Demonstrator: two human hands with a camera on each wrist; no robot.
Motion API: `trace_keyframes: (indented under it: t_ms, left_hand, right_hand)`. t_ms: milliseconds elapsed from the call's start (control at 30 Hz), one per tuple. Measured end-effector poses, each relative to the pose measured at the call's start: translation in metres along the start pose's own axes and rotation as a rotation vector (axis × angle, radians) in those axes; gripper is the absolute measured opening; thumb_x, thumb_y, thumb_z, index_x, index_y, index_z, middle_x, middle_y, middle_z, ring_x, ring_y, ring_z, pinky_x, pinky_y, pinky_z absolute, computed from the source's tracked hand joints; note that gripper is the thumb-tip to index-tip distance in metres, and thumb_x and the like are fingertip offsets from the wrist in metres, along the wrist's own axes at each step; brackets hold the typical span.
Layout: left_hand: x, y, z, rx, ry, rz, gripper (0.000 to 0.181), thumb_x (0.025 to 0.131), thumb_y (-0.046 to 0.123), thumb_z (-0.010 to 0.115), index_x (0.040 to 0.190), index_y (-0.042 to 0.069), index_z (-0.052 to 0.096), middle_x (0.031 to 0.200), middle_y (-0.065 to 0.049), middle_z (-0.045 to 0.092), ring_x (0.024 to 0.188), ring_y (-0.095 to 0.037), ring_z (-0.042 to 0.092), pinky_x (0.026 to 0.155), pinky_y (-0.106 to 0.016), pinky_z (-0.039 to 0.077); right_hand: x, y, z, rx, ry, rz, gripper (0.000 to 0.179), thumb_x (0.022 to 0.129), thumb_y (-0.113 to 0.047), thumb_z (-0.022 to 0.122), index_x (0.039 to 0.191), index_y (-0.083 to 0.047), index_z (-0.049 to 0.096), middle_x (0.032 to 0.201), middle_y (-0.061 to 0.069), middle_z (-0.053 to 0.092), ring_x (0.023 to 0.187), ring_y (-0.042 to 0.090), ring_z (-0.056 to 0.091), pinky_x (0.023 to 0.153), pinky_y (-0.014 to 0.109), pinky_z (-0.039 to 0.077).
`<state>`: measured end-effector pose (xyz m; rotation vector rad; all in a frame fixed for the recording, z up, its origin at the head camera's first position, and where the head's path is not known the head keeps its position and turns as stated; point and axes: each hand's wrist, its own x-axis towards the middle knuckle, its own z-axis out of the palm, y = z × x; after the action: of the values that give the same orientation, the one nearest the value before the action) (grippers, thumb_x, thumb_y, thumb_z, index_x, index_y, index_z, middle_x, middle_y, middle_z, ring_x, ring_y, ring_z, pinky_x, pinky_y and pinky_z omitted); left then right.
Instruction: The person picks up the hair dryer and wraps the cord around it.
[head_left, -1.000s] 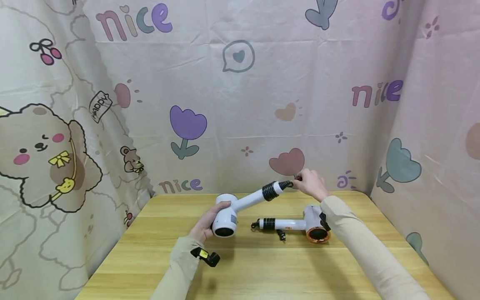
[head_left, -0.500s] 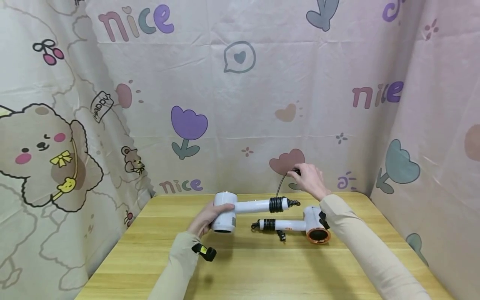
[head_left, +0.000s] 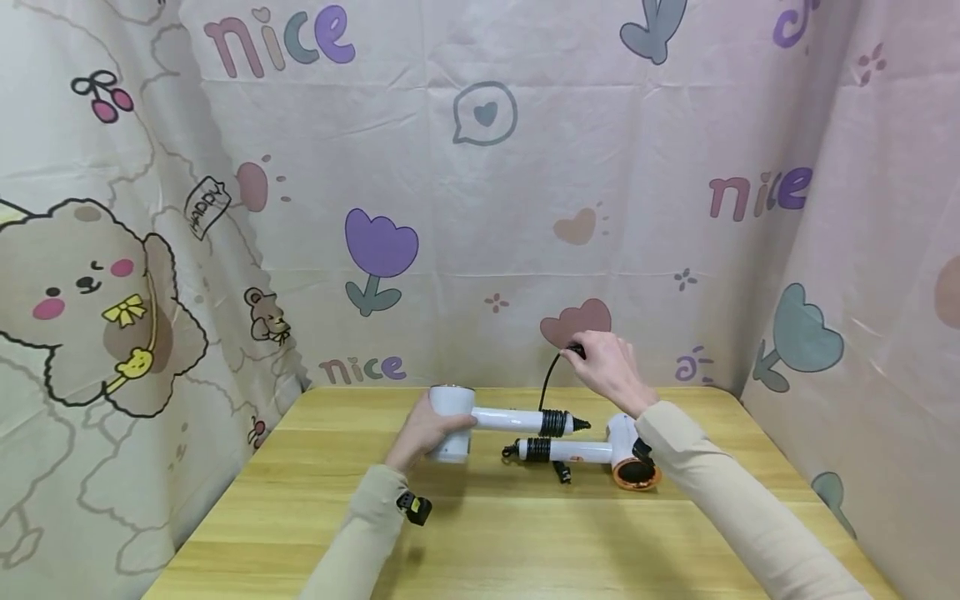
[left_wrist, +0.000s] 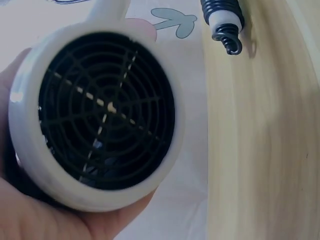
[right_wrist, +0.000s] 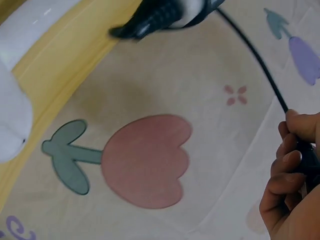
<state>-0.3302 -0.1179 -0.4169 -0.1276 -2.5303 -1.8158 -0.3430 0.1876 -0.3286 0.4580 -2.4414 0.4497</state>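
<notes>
My left hand (head_left: 422,432) grips a white hair dryer (head_left: 506,419) round its barrel, above the table. Its handle points right, nearly level, with a black cord coil (head_left: 553,423) wound near the end. In the left wrist view the round black grille (left_wrist: 107,110) faces the camera. My right hand (head_left: 611,371) holds the black end piece of that cord, mostly hidden in curled fingers (right_wrist: 280,192). A loose stretch of cord (head_left: 547,379) runs from the coil up to it. A second white hair dryer (head_left: 581,452) with an orange rim lies just in front, below my right forearm.
The wooden table (head_left: 525,533) spreads under both hands. A short black plug (head_left: 562,472) lies beside the second dryer's handle. Behind the table hangs a patterned cloth (head_left: 480,208), with more cloth along both sides.
The held dryer's handle has swung down from a raised tilt to nearly level. Cord has come off its coil and now stretches up to my right hand, which has shifted slightly left.
</notes>
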Motion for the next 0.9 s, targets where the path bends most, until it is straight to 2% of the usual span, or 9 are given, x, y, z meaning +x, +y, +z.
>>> trace_keyframes:
  t_ms: [133, 200, 333, 467, 600, 667, 767, 833, 900]
  left_hand:
    - [0.0, 0.001, 0.002, 0.101, 0.107, -0.013, 0.085, 0.07, 0.031, 0.086, 0.137, 0.005, 0.04, 0.112, -0.02, 0.058, 0.088, -0.029, 0.063, 0.064, -0.036, 0.058]
    - [0.0, 0.001, 0.003, 0.122, 0.169, -0.029, 0.086, 0.07, 0.034, 0.086, 0.137, 0.006, 0.04, 0.111, -0.02, 0.059, 0.089, -0.03, 0.063, 0.065, -0.037, 0.058]
    - [0.0, 0.0, 0.004, 0.077, 0.294, -0.029, 0.086, 0.069, 0.035, 0.086, 0.136, 0.007, 0.04, 0.112, -0.019, 0.06, 0.092, -0.031, 0.064, 0.07, -0.037, 0.058]
    - [0.002, -0.002, 0.007, 0.028, 0.397, 0.007, 0.086, 0.069, 0.036, 0.086, 0.135, 0.006, 0.039, 0.11, -0.019, 0.062, 0.092, -0.03, 0.064, 0.071, -0.037, 0.058]
    - [0.005, -0.001, 0.009, -0.096, 0.478, 0.017, 0.089, 0.069, 0.033, 0.086, 0.138, 0.005, 0.037, 0.112, -0.018, 0.061, 0.095, -0.03, 0.062, 0.075, -0.039, 0.058]
    - [0.007, -0.001, 0.009, -0.198, 0.499, 0.002, 0.088, 0.07, 0.03, 0.087, 0.138, 0.006, 0.037, 0.115, -0.017, 0.059, 0.097, -0.029, 0.061, 0.078, -0.04, 0.057]
    - [0.01, 0.002, 0.008, -0.393, 0.494, -0.04, 0.084, 0.072, 0.025, 0.086, 0.138, 0.007, 0.037, 0.119, -0.014, 0.055, 0.097, -0.025, 0.061, 0.081, -0.038, 0.057]
    - [0.011, 0.004, 0.008, -0.51, 0.481, -0.062, 0.081, 0.075, 0.021, 0.085, 0.138, 0.006, 0.036, 0.12, -0.014, 0.054, 0.093, -0.022, 0.062, 0.078, -0.036, 0.058]
    - [0.012, 0.006, 0.007, -0.593, 0.462, -0.084, 0.078, 0.076, 0.019, 0.084, 0.137, 0.005, 0.037, 0.119, -0.013, 0.054, 0.088, -0.019, 0.063, 0.075, -0.034, 0.059]
  right_hand:
    - [-0.004, -0.01, -0.002, 0.026, -0.011, -0.003, 0.026, 0.091, -0.028, 0.069, 0.07, -0.017, 0.059, 0.06, -0.003, 0.053, 0.048, 0.012, 0.043, 0.043, 0.027, 0.033]
    - [-0.007, -0.013, -0.002, 0.047, -0.023, -0.005, 0.027, 0.092, -0.028, 0.068, 0.069, -0.017, 0.058, 0.056, -0.004, 0.049, 0.045, 0.011, 0.04, 0.042, 0.026, 0.031]
    - [-0.013, -0.019, -0.001, 0.099, -0.029, -0.01, 0.022, 0.092, -0.027, 0.068, 0.073, -0.016, 0.065, 0.057, -0.004, 0.055, 0.042, 0.009, 0.038, 0.04, 0.025, 0.03]
    - [-0.015, -0.026, -0.001, 0.133, -0.018, -0.003, 0.015, 0.091, -0.027, 0.068, 0.087, -0.015, 0.076, 0.069, -0.002, 0.067, 0.043, 0.008, 0.039, 0.041, 0.025, 0.032]
    - [-0.017, -0.032, 0.001, 0.176, -0.035, -0.008, 0.016, 0.094, -0.026, 0.065, 0.09, -0.015, 0.075, 0.062, -0.004, 0.058, 0.043, 0.008, 0.034, 0.042, 0.024, 0.029]
    - [-0.018, -0.035, 0.002, 0.221, -0.06, -0.027, 0.017, 0.096, -0.024, 0.062, 0.084, -0.016, 0.071, 0.058, -0.005, 0.05, 0.045, 0.007, 0.033, 0.044, 0.023, 0.029]
    - [-0.019, -0.036, 0.005, 0.296, -0.12, -0.076, 0.026, 0.1, -0.021, 0.056, 0.075, -0.015, 0.062, 0.058, -0.004, 0.044, 0.048, 0.007, 0.034, 0.048, 0.023, 0.031]
    - [-0.022, -0.035, 0.007, 0.33, -0.161, -0.098, 0.026, 0.101, -0.019, 0.052, 0.078, -0.014, 0.063, 0.064, -0.003, 0.051, 0.055, 0.007, 0.041, 0.054, 0.024, 0.038]
    - [-0.025, -0.033, 0.009, 0.346, -0.205, -0.112, 0.025, 0.102, -0.018, 0.05, 0.09, -0.01, 0.069, 0.075, 0.0, 0.061, 0.063, 0.008, 0.05, 0.061, 0.027, 0.046]
